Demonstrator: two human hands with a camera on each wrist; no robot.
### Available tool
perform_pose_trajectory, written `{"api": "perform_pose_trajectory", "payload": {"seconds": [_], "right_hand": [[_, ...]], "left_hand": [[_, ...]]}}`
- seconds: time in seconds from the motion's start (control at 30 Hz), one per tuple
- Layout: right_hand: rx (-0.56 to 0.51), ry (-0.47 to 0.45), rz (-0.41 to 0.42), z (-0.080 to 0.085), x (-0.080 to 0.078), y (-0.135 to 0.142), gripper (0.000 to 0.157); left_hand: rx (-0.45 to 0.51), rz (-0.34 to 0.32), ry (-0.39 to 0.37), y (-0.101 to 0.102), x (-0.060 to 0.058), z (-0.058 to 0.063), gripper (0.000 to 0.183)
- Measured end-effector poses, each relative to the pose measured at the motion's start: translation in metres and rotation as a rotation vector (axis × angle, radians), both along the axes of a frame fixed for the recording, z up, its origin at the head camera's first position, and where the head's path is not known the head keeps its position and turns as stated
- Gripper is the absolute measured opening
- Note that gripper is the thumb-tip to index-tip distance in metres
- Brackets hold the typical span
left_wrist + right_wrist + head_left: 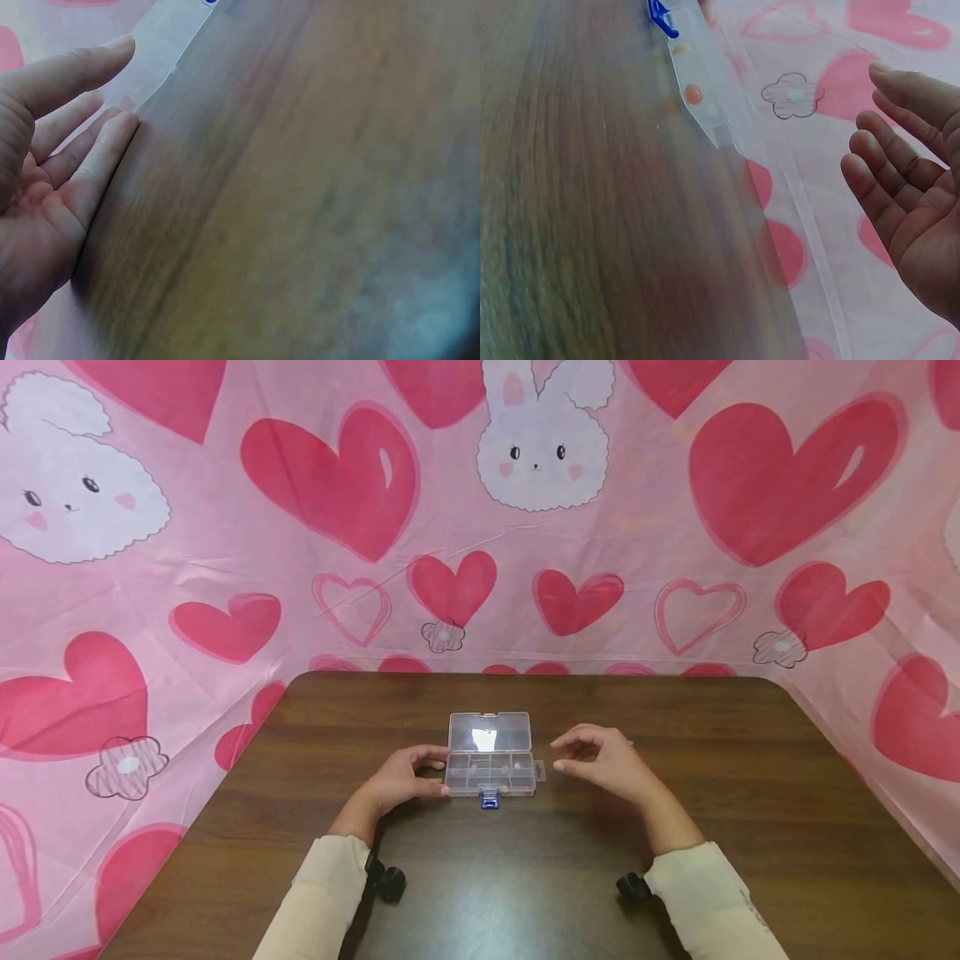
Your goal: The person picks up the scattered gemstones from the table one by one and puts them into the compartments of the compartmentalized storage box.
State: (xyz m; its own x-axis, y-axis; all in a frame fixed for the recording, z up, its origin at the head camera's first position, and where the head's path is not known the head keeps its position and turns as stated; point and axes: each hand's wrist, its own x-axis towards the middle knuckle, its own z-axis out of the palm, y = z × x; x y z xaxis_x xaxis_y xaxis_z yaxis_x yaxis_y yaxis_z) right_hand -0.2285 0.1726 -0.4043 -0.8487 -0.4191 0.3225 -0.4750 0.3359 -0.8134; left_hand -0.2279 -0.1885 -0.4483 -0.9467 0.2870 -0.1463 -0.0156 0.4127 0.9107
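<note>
A clear plastic compartment box [491, 774] sits on the table with its lid [490, 732] raised toward the back. Its blue latch [490, 799] hangs at the front. Small bits lie in the compartments; through the side in the right wrist view show an orange bead-like piece [694, 94] and a yellow one [682, 48]. My left hand [405, 777] is at the box's left end, thumb by the front corner and fingertips by the back one, fingers fairly straight. To the right, my right hand [606, 762] hovers apart from the box, fingers loosely bent, holding nothing.
A brown wood-grain table [480, 893] lies under both hands. Behind it hangs a pink cloth [517, 539] with hearts and rabbits. A clear hanging tab [540, 771] sticks out from the box's right end. Black wrist devices [392, 883] sit at both cuffs.
</note>
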Motion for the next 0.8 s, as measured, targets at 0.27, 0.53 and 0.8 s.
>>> {"api": "perform_pose_trajectory", "payload": {"seconds": [0.27, 0.53, 0.8], "right_hand": [[0.006, -0.006, -0.032, -0.002, -0.002, 0.010, 0.027], [0.019, -0.017, -0.054, -0.003, -0.004, 0.021, 0.029], [0.023, -0.036, -0.096, -0.004, -0.006, 0.036, 0.029]], "left_hand": [[0.005, -0.004, 0.006, 0.000, 0.000, 0.000, 0.058], [-0.003, 0.004, 0.008, 0.000, 0.000, 0.001, 0.058], [-0.005, 0.002, 0.007, 0.001, 0.000, 0.001, 0.058]]}}
